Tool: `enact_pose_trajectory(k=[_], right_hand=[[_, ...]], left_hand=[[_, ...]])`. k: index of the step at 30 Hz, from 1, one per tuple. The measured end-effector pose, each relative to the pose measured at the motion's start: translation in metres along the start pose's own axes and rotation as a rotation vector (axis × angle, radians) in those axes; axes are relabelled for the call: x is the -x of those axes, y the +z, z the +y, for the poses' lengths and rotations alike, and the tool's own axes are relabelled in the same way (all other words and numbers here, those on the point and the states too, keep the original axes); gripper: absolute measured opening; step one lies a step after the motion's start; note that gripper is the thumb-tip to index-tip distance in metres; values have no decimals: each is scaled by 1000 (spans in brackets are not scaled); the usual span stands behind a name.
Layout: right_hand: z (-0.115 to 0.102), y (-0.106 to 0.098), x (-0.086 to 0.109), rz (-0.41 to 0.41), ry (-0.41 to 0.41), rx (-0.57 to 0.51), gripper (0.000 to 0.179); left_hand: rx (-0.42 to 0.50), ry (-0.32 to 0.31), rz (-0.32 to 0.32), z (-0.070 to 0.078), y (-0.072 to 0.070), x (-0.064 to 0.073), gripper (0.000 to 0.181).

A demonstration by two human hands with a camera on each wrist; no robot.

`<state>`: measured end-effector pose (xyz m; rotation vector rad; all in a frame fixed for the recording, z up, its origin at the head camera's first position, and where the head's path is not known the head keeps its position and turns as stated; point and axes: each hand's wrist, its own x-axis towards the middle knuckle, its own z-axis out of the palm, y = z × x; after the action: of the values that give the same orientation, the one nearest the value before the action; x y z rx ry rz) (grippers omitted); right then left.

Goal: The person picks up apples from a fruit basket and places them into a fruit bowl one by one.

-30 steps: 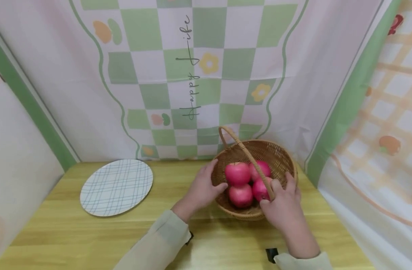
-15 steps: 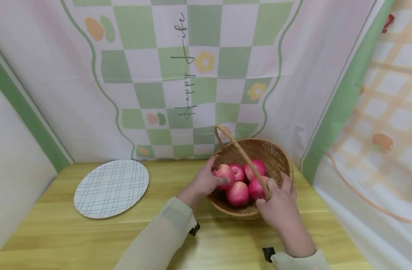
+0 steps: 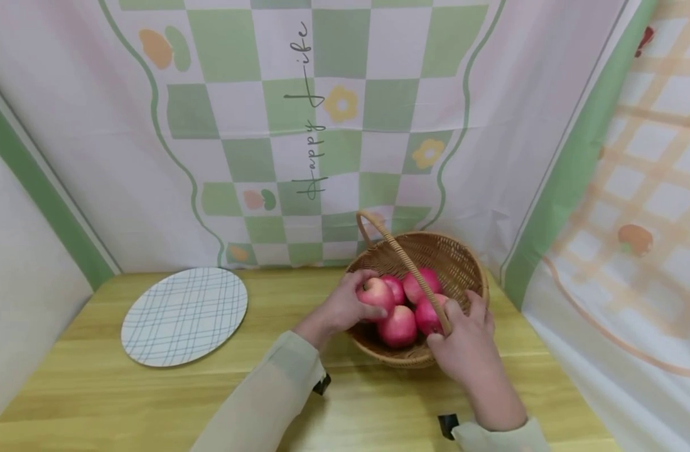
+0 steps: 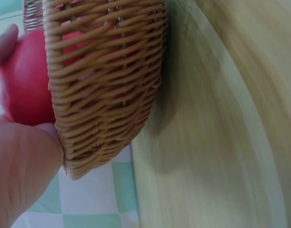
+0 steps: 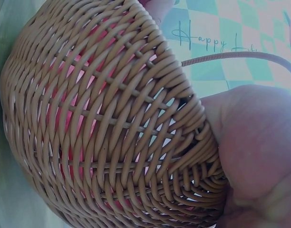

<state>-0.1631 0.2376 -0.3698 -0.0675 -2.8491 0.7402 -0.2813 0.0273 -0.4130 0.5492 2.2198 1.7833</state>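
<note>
A round wicker basket [image 3: 454, 254] stands on the wooden table, its arched handle [image 3: 402, 252] crossing over several red apples [image 3: 397, 326]. My left hand [image 3: 343, 306] grips one apple [image 3: 377, 296] at the basket's left rim, thumb in front and fingers behind. In the left wrist view, this apple [image 4: 27, 83] sits partly past the woven edge. On the opposite side, my right hand [image 3: 464, 339] holds the rim near the handle's base. The right wrist view shows the basket wall [image 5: 107, 114] close up, with red showing through the weave; most of the right fingers are hidden there.
A flat oval plate [image 3: 184, 317] with blue crossing lines lies on the table [image 3: 152, 402] at the left. Behind the table hangs a green-and-white checked cloth [image 3: 345, 157]. Another patterned cloth [image 3: 621, 251] hangs along the right side.
My left hand has taken hold of an apple and drawn it left to the rim, revealing another apple behind. The right hand stays on the basket. The view shifts slightly.
</note>
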Motion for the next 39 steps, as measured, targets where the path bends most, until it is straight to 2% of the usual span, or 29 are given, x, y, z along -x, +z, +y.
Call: enact_pose_trajectory(k=[6, 11, 14, 20, 28, 36, 39], right_hand=[[1, 0, 0, 7, 2, 1, 37], [1, 0, 0, 9, 1, 1, 43], [1, 0, 0, 9, 1, 0, 43], [2, 1, -1, 13, -6, -6, 38], [2, 3, -1, 7, 0, -10, 42], [2, 3, -2, 11, 12, -18, 42], [2, 3, -2, 7, 14, -16, 43]], left_hand=[[291, -72, -165, -2, -1, 5, 76], [483, -69, -240, -3, -3, 10, 76], [543, -77, -262, -4, -4, 10, 79], [536, -84, -215, -3, -1, 11, 81], [482, -60, -149, 6, 0, 14, 79], [543, -81, -61, 16, -3, 19, 73], [536, -86, -38, 21, -7, 23, 73]])
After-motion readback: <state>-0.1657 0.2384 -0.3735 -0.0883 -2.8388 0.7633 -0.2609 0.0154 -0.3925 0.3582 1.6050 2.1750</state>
